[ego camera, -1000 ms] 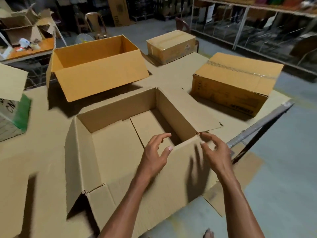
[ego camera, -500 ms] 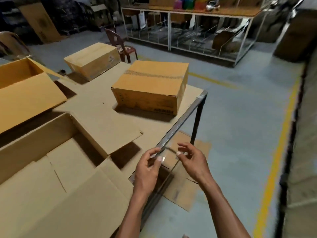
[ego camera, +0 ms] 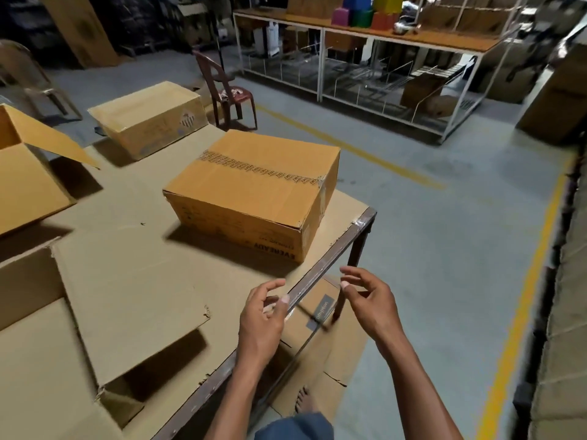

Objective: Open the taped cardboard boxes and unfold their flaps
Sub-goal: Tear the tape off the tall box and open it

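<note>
A shut cardboard box [ego camera: 254, 198] stands near the table's right corner, with a printed tape strip [ego camera: 260, 170] across its top. The opened box [ego camera: 28, 281] lies at the lower left, its right flap [ego camera: 127, 296] folded flat outward. My left hand [ego camera: 262, 319] is at the table's metal edge [ego camera: 327, 265], thumb and fingers pinched on a glossy clear tape strip [ego camera: 270, 305]. My right hand [ego camera: 370, 301] hovers just right of the edge, fingers apart and holding nothing. Both hands are nearer to me than the taped box and apart from it.
Another open box [ego camera: 25, 179] sits at the far left and a shut box [ego camera: 149, 117] at the back. A plastic chair [ego camera: 227, 90] and a long shelf rack [ego camera: 381, 74] stand beyond. Flattened cardboard [ego camera: 330, 344] lies on the floor under the table edge, by my bare foot [ego camera: 301, 404].
My view has swung right, away from the opened box toward the taped one. Both hands left the opened box's near flap and moved to the table's metal edge; the right hand's fingers have spread.
</note>
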A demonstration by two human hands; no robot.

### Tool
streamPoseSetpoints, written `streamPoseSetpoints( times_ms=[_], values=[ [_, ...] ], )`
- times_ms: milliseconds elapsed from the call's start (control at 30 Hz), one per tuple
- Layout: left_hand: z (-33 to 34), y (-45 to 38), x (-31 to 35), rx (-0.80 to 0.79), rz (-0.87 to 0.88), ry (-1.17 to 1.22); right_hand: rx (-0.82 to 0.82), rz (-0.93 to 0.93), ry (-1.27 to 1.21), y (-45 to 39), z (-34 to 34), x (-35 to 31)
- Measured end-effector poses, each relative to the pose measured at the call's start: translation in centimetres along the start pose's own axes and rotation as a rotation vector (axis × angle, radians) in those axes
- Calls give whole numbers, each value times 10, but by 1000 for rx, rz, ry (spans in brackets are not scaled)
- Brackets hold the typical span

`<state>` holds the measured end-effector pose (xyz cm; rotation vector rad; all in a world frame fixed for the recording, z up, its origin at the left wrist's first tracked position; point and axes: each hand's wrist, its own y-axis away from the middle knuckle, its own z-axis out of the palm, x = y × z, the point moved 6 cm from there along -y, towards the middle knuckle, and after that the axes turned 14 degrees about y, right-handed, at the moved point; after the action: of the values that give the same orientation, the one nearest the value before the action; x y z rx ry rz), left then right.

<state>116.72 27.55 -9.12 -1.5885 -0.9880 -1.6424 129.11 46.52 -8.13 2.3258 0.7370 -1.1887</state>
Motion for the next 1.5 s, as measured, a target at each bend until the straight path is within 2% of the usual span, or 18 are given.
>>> streamPoseSetpoints(
  times_ms=[167, 300, 533, 700, 900, 1000, 1100, 1233, 1333, 1500],
  values=[
    [15, -90, 15, 131, 29, 25, -53, -43, 58, -101, -4, -28],
    [10, -154, 36, 236, 120, 17, -88, -136, 73, -173, -1, -63],
    [-17, -207, 39, 496, 122, -32, -188, -311, 103, -274, 19, -112],
    [-29, -222, 35, 639, 38, -57, -259, -448, 184, -354, 44, -151],
    [-22, -237, 21, 736, -134, -68, -368, -675, 467, -436, 69, -177],
    [-13, -243, 18, 752, -196, -93, -441, -649, 634, -480, 79, -166],
    [-4, -246, 13, 759, -219, -101, -579, -613, 692, -496, 86, -166],
    [2, -243, 8, 797, -194, -6, -686, -554, 698, -506, 95, -161],
    [2, -238, 0, 845, -282, 92, -715, -554, 725, -515, 100, -162],
    [3, -238, -3, 772, -276, 193, -840, -471, 691, -521, 99, -166]
  ],
)
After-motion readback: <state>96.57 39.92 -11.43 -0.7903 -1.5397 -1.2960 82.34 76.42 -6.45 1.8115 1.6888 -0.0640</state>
